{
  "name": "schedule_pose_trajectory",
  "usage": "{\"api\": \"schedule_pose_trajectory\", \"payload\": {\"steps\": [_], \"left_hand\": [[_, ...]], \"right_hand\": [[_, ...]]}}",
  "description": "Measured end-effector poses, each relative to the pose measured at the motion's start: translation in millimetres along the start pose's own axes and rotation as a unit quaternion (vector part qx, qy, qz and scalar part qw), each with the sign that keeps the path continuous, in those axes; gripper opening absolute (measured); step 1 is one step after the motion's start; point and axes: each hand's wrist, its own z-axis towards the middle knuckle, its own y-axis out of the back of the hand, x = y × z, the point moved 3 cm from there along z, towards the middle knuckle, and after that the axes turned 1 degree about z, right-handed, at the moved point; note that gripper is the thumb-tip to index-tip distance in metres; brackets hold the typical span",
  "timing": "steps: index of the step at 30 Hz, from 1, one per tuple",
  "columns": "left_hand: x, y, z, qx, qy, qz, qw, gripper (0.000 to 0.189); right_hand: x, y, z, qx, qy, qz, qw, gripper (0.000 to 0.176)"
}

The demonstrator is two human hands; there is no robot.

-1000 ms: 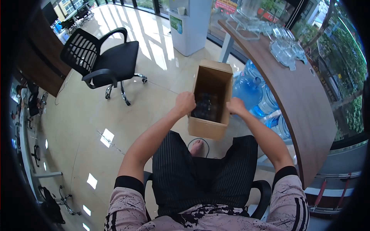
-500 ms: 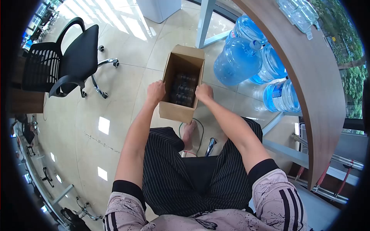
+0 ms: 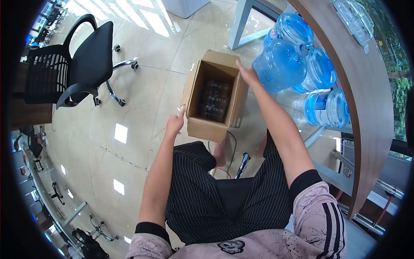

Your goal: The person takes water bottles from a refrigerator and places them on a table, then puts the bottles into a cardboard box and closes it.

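An open cardboard box (image 3: 208,127) stands on the floor in front of my feet, its flaps folded outward. Down inside it lie several dark, shiny objects (image 3: 214,100), too dim to name. My left hand (image 3: 175,122) is at the box's near left side, fingertips beside the left flap (image 3: 190,88). At the far right corner, my right hand (image 3: 247,75) has its fingers stretched out along the top edge, with nothing held. Both hands are on the outer sides of the box.
Several large blue water bottles (image 3: 280,67) stand right of the box, under a curved wooden desk (image 3: 345,73). A black office chair (image 3: 88,56) is to the left on the tiled floor (image 3: 142,103). A thin cable (image 3: 235,144) runs near my feet.
My hands have let go of the box's side edges. The right hand has moved forward to the far right corner, the left back toward me. The side flaps now lean outward.
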Motion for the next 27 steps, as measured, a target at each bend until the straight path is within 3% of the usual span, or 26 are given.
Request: {"api": "schedule_pose_trajectory", "payload": {"steps": [1, 2, 3, 4, 6, 7, 9, 10, 12, 13, 14, 16, 21, 23, 24, 26, 27], "left_hand": [[8.9, 0.0, -4.1, -0.003, 0.0, 0.001, 1.0, 0.052], [20.2, -4.6, -9.7, 0.05, -0.014, -0.026, 0.998, 0.053], [28.9, -7.2, -14.2, 0.101, -0.029, -0.053, 0.993, 0.054], [30.2, -3.9, -24.0, 0.098, -0.027, -0.052, 0.993, 0.054], [26.4, -1.3, -42.9, 0.133, -0.027, -0.278, 0.951, 0.053], [28.4, -1.5, -44.0, 0.132, -0.028, -0.28, 0.951, 0.053], [25.6, -5.2, -45.7, 0.207, -0.094, -0.473, 0.851, 0.047], [24.1, -9.2, -46.8, 0.207, -0.092, -0.472, 0.852, 0.047], [10.8, -17.6, -49.1, 0.164, -0.184, -0.411, 0.878, 0.043], [14.8, -25.4, -38.1, 0.135, -0.181, -0.398, 0.889, 0.049], [13.5, -33.7, -31.4, 0.135, -0.18, -0.397, 0.89, 0.049], [18.7, -46.5, -17.9, -0.003, -0.079, -0.321, 0.944, 0.061], [20.1, -65.5, -9.1, -0.06, 0.049, -0.351, 0.933, 0.072], [0.9, -53.0, -18.0, -0.109, -0.029, -0.343, 0.933, 0.058], [2.2, -53.5, -8.5, -0.108, -0.027, -0.341, 0.933, 0.058], [2.5, -56.2, 16.7, -0.116, -0.201, -0.303, 0.924, 0.059], [8.4, -61.7, 26.9, -0.167, -0.183, -0.279, 0.928, 0.053]], "right_hand": [[3.3, 3.9, 19.2, 0.004, 0.0, 0.079, 0.997, 0.08], [7.2, 4.4, 22.4, 0.01, -0.002, 0.156, 0.988, 0.08], [10.2, 1.7, 21.9, 0.013, -0.002, 0.159, 0.987, 0.08], [19.4, 3.1, 17.9, 0.0, 0.014, 0.209, 0.978, 0.072], [24.3, 0.2, 15.5, -0.011, 0.032, 0.258, 0.966, 0.064], [15.2, -6.5, 20.3, -0.025, 0.045, 0.253, 0.966, 0.056], [4.7, -16.5, 18.3, -0.024, 0.09, 0.269, 0.959, 0.038], [0.8, -19.4, 13.9, -0.023, 0.088, 0.269, 0.959, 0.038], [1.5, -27.0, 3.8, 0.009, 0.181, 0.225, 0.957, 0.025], [2.0, -26.7, -2.2, -0.005, 0.213, 0.162, 0.963, 0.014], [4.6, -24.4, -10.0, -0.004, 0.211, 0.163, 0.964, 0.014], [14.4, -19.7, -25.6, -0.087, 0.295, -0.039, 0.951, 0.024], [19.0, -21.5, -34.7, -0.16, 0.231, -0.082, 0.956, 0.036], [13.8, -23.6, -28.9, -0.193, 0.219, -0.13, 0.947, 0.048], [11.1, -25.0, -26.6, -0.192, 0.217, -0.13, 0.948, 0.048], [3.5, -22.4, -25.7, -0.098, 0.002, -0.164, 0.982, 0.053], [0.1, -22.7, -24.8, -0.098, -0.002, -0.166, 0.981, 0.053]]}}
